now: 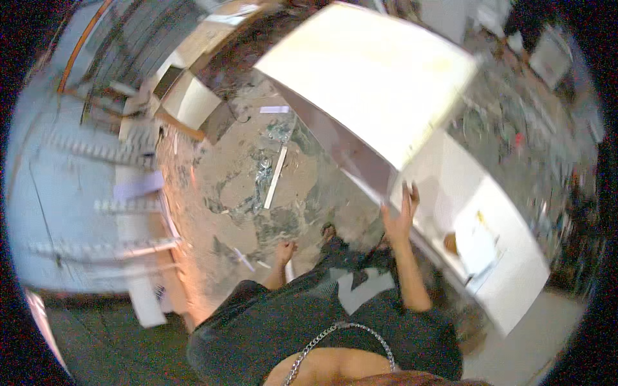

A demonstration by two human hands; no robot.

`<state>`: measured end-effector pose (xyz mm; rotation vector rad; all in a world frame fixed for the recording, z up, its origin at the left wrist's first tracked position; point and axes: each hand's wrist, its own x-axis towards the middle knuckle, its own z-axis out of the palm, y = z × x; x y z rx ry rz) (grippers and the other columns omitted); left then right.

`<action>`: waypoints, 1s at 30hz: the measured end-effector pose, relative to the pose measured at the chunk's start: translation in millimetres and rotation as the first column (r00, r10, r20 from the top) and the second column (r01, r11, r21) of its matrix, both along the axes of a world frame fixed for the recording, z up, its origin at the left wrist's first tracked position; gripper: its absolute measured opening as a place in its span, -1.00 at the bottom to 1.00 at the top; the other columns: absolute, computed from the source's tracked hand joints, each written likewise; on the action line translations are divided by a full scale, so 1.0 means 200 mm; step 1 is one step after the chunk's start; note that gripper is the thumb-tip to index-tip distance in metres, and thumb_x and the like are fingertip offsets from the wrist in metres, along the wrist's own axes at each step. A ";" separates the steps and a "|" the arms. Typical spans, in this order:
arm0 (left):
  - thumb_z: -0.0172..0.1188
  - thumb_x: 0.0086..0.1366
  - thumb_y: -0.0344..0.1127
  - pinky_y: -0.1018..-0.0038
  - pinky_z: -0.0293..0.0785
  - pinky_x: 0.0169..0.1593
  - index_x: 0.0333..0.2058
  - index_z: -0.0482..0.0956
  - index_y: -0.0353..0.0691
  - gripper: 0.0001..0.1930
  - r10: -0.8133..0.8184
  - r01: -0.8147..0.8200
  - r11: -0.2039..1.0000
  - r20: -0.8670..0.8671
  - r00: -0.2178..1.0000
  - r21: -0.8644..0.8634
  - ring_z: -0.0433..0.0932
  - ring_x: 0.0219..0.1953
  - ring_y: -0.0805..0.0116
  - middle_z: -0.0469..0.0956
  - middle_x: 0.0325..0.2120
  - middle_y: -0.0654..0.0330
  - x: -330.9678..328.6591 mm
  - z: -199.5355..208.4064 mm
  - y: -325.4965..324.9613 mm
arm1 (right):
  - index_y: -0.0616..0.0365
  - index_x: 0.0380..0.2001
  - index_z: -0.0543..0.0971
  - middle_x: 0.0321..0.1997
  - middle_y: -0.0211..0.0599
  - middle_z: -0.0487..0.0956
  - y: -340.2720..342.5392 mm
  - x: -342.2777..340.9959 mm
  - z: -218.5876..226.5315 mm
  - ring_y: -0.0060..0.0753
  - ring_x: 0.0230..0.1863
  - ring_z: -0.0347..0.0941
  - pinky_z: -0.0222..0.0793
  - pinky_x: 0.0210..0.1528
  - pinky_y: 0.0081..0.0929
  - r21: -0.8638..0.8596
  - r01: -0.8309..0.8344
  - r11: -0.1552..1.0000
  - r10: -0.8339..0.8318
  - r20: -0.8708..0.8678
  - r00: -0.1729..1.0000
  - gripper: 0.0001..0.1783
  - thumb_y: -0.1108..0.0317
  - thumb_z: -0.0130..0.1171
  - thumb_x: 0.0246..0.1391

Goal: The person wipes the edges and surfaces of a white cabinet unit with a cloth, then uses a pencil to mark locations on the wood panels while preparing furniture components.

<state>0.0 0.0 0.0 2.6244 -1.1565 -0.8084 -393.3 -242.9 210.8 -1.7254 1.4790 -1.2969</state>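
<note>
My right hand point(400, 215) is raised beside a white box-shaped cabinet. Its fingers are stretched out and apart, close to the edge between the bright top panel point(367, 77) and the lower white surface point(515, 257); whether they touch it I cannot tell. Low at my left side hangs my left hand point(286, 249), its fingers curled in, with nothing visible in them. On the lower surface lie a sheet of paper point(475, 244) and a small round brown thing point(450, 243).
A stained floor point(244, 164) carries a long pale strip point(275, 179) and a short lilac piece point(274, 110). Along the left runs a blue surface point(71, 199) with white ridged strips. An open cardboard box point(191, 101) stands at the far left. The right side is blurred clutter.
</note>
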 end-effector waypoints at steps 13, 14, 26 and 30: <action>0.03 0.37 -0.02 0.38 0.52 -0.24 0.07 0.30 -0.20 -0.55 -0.074 -0.446 0.776 -0.766 0.639 -0.447 0.57 -0.14 0.23 0.44 0.02 0.17 0.16 0.42 -0.85 | 0.08 0.29 0.21 0.02 0.06 0.48 -0.02 0.67 -0.21 -0.17 -0.16 0.50 0.44 -0.13 -0.26 0.322 -0.504 0.801 0.541 -0.031 0.840 -0.29 0.31 0.22 0.10; -0.01 0.38 0.01 0.36 0.51 -0.20 0.09 0.29 -0.20 -0.54 -0.011 -0.573 0.766 -0.896 0.444 -0.293 0.56 -0.11 0.24 0.43 0.03 0.18 0.24 0.41 -0.94 | 0.05 0.34 0.16 0.10 0.09 0.44 -0.08 0.83 -0.22 -0.10 -0.02 0.47 0.42 -0.03 -0.23 0.258 -0.568 0.782 0.611 -0.133 0.780 -0.21 0.32 0.25 0.06; -0.47 0.21 0.53 0.07 -0.25 0.38 0.38 -0.13 -0.01 -0.07 -0.403 -0.783 0.604 -0.905 -0.137 -0.151 -0.04 0.39 0.13 0.00 0.36 0.05 1.29 1.14 -1.17 | 0.13 0.15 0.41 0.24 0.09 0.33 -0.66 2.80 -0.42 0.11 0.28 0.18 0.00 0.30 -0.04 0.249 -0.669 0.700 0.708 -0.361 0.607 -0.38 -0.09 -0.24 0.26; -0.38 0.30 0.39 0.11 -0.36 0.38 0.39 -0.17 0.01 -0.17 -0.509 -0.814 0.320 -0.813 0.284 -0.485 -0.11 0.40 0.13 -0.08 0.38 0.11 1.65 1.38 -1.24 | 0.12 0.15 0.42 0.23 -0.03 0.37 -0.88 3.12 -0.71 -0.03 0.20 0.30 0.12 0.24 -0.10 0.570 -0.563 0.598 0.744 -0.134 0.655 -0.31 -0.20 -0.35 0.29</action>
